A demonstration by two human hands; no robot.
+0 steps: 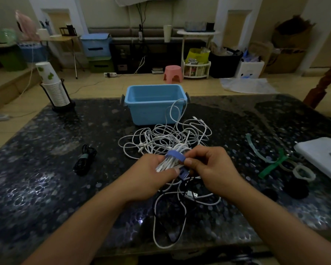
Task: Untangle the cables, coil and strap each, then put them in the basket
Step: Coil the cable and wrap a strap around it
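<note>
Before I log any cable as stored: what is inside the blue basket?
The blue basket shows only bare inner walls; no coil is visible inside. One white cable loop arches over its front rim. The near wall hides the floor, so the bottom cannot be checked.

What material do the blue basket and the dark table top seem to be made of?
The blue rectangular basket looks like moulded plastic: even colour, smooth matte walls, rolled rim. The dark speckled table top looks like polished stone, or glass over a pebble pattern: it gives bright glossy reflections. The picture alone cannot settle which.
</note>
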